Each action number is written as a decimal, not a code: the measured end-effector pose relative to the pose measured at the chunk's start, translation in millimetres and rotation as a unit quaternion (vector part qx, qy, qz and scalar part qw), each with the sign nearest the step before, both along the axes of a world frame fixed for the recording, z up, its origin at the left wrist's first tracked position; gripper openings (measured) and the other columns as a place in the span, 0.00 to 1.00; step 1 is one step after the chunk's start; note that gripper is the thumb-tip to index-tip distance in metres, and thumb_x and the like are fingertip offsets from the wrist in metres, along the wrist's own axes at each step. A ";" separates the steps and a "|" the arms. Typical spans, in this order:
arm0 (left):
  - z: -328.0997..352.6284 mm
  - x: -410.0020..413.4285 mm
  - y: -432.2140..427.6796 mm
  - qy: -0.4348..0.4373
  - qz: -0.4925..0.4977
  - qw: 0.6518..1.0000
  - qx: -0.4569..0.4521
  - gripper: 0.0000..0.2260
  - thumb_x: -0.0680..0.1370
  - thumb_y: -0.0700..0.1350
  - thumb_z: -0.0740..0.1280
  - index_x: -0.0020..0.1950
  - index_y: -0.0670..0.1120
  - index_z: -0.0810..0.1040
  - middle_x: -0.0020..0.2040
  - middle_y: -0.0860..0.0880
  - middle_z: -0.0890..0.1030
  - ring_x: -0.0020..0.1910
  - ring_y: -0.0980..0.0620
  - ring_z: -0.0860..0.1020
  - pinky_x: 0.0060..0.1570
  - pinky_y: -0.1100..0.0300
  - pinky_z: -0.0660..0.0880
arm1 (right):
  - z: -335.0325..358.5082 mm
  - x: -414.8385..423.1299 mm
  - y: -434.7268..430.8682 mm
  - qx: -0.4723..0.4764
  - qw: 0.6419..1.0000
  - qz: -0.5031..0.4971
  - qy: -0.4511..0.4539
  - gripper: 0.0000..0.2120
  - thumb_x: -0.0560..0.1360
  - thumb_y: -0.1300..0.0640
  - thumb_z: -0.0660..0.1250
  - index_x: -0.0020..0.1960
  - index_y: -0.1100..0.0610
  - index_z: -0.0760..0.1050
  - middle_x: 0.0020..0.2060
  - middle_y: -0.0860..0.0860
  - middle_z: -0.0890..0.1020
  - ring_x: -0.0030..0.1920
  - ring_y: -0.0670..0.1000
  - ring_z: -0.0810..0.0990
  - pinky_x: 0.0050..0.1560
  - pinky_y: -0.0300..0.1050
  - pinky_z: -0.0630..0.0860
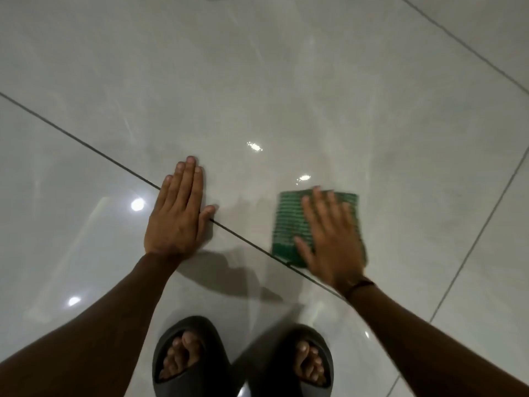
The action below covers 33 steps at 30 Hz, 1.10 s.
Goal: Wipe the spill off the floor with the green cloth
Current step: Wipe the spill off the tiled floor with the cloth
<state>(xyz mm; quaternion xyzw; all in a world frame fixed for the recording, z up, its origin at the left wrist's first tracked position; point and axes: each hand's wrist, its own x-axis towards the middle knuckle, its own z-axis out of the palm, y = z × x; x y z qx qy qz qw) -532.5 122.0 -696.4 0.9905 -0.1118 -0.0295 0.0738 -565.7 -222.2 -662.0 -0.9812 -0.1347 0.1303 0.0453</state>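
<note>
head view, right hand (pixel 329 239) spread flat on green cloth (pixel 289 222), left hand (pixel 177 213) flat on floor (pixel 257 81)

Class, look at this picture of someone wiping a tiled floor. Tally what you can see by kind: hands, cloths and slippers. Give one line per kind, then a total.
Hands: 2, the left hand flat on the floor, the right hand flat on the cloth
Green cloth: 1
Dark slippers: 2, left slipper and right slipper
Total: 5

It looks like a room inside a home, since the floor (pixel 257 81) has big shiny pale tiles with dark lines between them, and the person wears soft dark slippers (pixel 189 356).
</note>
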 end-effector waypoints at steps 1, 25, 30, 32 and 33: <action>-0.3 -1.2 -0.2 -0.003 -0.001 1.000 -0.003 0.34 0.90 0.59 0.48 0.91 0.41 0.49 0.93 0.41 0.49 0.93 0.43 0.48 0.92 0.45 0.48 | -0.3 11.3 -18.7 -0.013 0.998 -0.055 -0.007 0.40 0.86 0.32 0.47 0.91 0.53 0.49 0.91 0.56 0.52 0.90 0.63 0.52 0.87 0.70 0.57; 12.4 -5.2 -3.2 0.039 0.116 0.991 -0.048 0.33 0.90 0.55 0.49 0.92 0.42 0.46 0.93 0.41 0.47 0.93 0.43 0.46 0.92 0.46 0.46 | 4.0 144.7 108.4 0.034 0.988 -0.147 -0.037 0.40 0.86 0.36 0.52 0.90 0.58 0.50 0.90 0.61 0.52 0.90 0.68 0.50 0.89 0.70 0.48; 16.7 -14.7 28.2 0.052 0.154 0.986 -0.025 0.32 0.90 0.57 0.46 0.92 0.44 0.44 0.93 0.44 0.45 0.93 0.46 0.43 0.92 0.52 0.41 | -4.9 50.7 110.9 0.070 0.989 0.125 -0.034 0.42 0.85 0.34 0.56 0.91 0.54 0.51 0.91 0.56 0.52 0.91 0.61 0.50 0.88 0.68 0.52; 15.5 -18.5 33.4 0.070 0.156 0.985 -0.011 0.33 0.90 0.59 0.45 0.92 0.46 0.42 0.93 0.47 0.41 0.93 0.49 0.40 0.91 0.55 0.37 | -8.0 45.0 73.7 0.046 0.992 0.114 -0.028 0.41 0.85 0.32 0.53 0.91 0.52 0.49 0.91 0.54 0.51 0.91 0.60 0.49 0.88 0.68 0.55; 15.0 -20.5 35.9 0.076 0.158 0.984 -0.004 0.33 0.90 0.59 0.45 0.92 0.47 0.41 0.93 0.48 0.40 0.92 0.50 0.39 0.90 0.56 0.34 | -9.1 50.6 59.6 0.029 0.995 0.092 -0.020 0.41 0.86 0.31 0.49 0.91 0.52 0.47 0.91 0.54 0.50 0.91 0.60 0.49 0.88 0.69 0.55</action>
